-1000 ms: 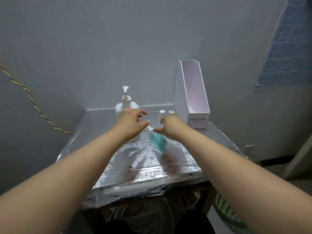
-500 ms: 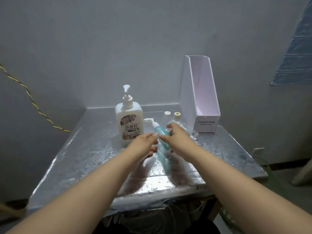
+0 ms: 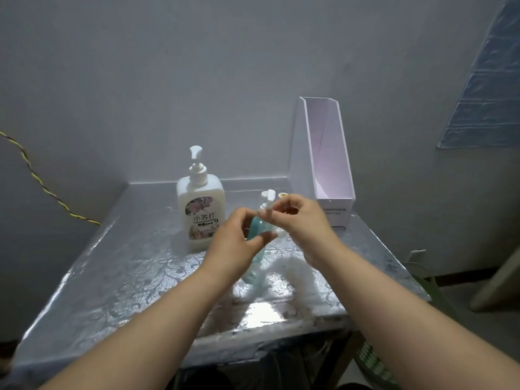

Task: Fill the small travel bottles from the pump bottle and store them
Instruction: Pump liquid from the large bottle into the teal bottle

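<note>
A small teal travel bottle (image 3: 260, 228) with a white pump top stands upright above the table's middle. My left hand (image 3: 235, 243) holds its body, fingers curled round it. My right hand (image 3: 301, 220) pinches the white pump collar at the bottle's neck. The big white pump bottle (image 3: 200, 209) with a flowered label stands just left of my hands. Behind my right hand another small bottle's yellowish cap (image 3: 282, 195) shows; the rest of it is hidden.
A white file box (image 3: 329, 175) with an open front stands at the back right corner. The table (image 3: 118, 277) is covered in shiny patterned foil. A yellow-black cord (image 3: 42, 187) hangs along the left wall. A green basket (image 3: 374, 361) sits below the table's right edge.
The teal bottle has been raised from tilted to upright. My left hand took hold of its body and my right hand moved up to its pump collar.
</note>
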A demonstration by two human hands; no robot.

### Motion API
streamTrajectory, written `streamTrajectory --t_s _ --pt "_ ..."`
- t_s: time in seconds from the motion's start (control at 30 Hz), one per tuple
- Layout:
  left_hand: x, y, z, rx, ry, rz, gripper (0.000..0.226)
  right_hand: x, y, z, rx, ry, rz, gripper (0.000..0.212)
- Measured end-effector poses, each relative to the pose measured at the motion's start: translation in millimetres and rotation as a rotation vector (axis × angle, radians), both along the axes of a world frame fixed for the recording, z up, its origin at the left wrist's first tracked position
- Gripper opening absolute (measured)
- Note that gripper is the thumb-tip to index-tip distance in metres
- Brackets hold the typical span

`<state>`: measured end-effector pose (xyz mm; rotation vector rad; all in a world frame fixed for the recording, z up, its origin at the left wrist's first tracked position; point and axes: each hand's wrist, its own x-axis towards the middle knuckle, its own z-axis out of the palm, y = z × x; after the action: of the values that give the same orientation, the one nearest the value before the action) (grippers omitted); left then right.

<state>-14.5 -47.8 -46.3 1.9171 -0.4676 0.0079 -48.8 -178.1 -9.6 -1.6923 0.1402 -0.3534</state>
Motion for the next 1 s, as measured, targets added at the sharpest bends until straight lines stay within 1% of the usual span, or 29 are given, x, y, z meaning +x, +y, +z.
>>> streamTrajectory --t_s 0.1,0.23,0.37,0.43,0.5,0.6,0.67,0.8,0.87,0.93,1.0 --pt "-3 5 0 0.004 -0.074 0.004 0.038 2 12 -2 0.023 -0.021 -0.037 0.030" --pt "-2 23 3 -0.054 -0.102 0.035 0.040 5 24 3 0.106 -0.047 -0.053 0.025" --pt "3 50 5 -0.059 -0.098 0.011 0.041 9 42 10 0.111 -0.057 -0.037 0.024" --pt "5 61 5 -0.089 -0.071 -0.003 0.039 14 53 12 0.102 -0.062 -0.011 0.022" --pt "10 74 6 -0.147 0.001 -0.039 0.038 20 63 14 0.113 -0.066 0.036 0.020" --pt "17 91 9 -0.245 0.129 -0.103 0.039 28 73 17 0.192 -0.042 0.170 0.014" --pt "21 101 10 -0.294 0.180 -0.111 0.044 33 80 19 0.232 -0.025 0.221 0.012" --pt "24 112 9 -0.320 0.185 -0.064 0.043 43 95 17 0.190 -0.045 0.185 0.023" --pt "25 115 7 -0.332 0.190 -0.044 0.047 47 98 15 0.256 -0.024 0.204 0.019" --pt "27 117 4 -0.348 0.198 -0.025 0.049 47 99 15 0.339 -0.008 0.307 0.011" --pt "27 117 2 -0.339 0.186 -0.002 0.047 47 99 16 0.338 0.001 0.357 0.013"
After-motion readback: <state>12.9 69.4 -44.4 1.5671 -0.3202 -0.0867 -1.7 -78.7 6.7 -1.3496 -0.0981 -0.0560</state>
